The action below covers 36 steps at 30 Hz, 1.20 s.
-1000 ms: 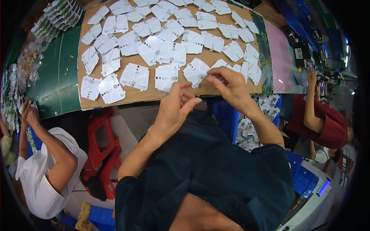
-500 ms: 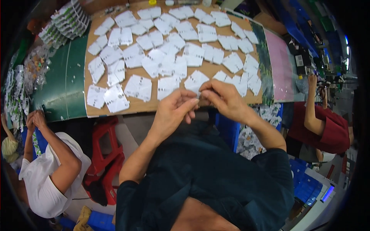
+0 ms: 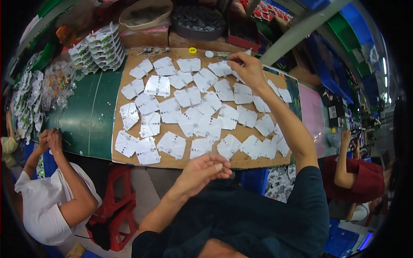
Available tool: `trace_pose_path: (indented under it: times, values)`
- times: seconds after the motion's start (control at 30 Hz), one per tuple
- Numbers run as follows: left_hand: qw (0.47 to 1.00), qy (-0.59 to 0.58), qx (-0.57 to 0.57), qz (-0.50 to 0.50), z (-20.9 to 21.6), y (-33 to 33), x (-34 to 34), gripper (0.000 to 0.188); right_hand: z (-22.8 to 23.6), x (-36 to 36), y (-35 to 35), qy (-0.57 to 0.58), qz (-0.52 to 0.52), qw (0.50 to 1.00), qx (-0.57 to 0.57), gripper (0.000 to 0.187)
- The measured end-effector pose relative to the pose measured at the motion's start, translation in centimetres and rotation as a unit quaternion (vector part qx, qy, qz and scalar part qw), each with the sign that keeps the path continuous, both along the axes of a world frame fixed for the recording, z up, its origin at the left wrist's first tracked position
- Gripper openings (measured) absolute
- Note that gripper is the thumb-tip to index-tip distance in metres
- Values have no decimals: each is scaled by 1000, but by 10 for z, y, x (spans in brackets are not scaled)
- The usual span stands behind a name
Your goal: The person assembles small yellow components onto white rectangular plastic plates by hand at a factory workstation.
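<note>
Flat white pieces (image 3: 171,144) with small dark round marks lie spread over a brown board (image 3: 129,96), some overlapping. At the board's near edge, my left hand (image 3: 202,173) has its fingers curled and the thumb pressed against them. Anything held there is too small to make out. My right hand (image 3: 248,69) reaches over the far right part of the board, above the white pieces, thumb and fingers pinched together. Whatever may be between those fingertips cannot be made out. A yellow round item (image 3: 192,50) and a small white cap (image 3: 209,54) lie left of it.
Behind the board stand a dark round tray (image 3: 198,22) of small dark parts, a pale round basket (image 3: 144,13) and a red box (image 3: 243,36). Stacked white-green parts (image 3: 103,47) and clear bags (image 3: 58,81) sit left. Co-workers are at both sides; a red stool (image 3: 114,223) stands left.
My hands have parted: the right has gone far forward over the board, while the left stays near its front edge. The view has tilted up, showing the containers behind.
</note>
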<state>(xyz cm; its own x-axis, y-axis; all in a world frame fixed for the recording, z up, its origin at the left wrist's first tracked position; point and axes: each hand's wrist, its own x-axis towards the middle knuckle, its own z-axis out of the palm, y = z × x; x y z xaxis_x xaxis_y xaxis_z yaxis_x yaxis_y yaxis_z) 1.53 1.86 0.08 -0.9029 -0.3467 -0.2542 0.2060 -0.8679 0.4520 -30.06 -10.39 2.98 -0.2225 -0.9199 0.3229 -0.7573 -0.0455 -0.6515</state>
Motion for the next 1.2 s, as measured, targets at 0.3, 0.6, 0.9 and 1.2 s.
trace_pose_path:
  times: [0.3, 0.6, 0.9, 1.2]
  values:
    - [998, 3, 66, 4, 1, -8, 17, 22, -37, 0, -99, 239, -1, 969, 68, 17]
    - [999, -33, 9, -14, 0, -9, 28, 31, -39, -2, -105, 273, -7, 956, 103, 19]
    - [998, -59, 14, -30, -1, 8, 19, 31, 4, -30, -32, 204, -49, 978, 14, 20]
    - [997, -41, -26, -63, -9, 30, -2, 26, -4, -96, 68, 130, -127, 977, 111, 23]
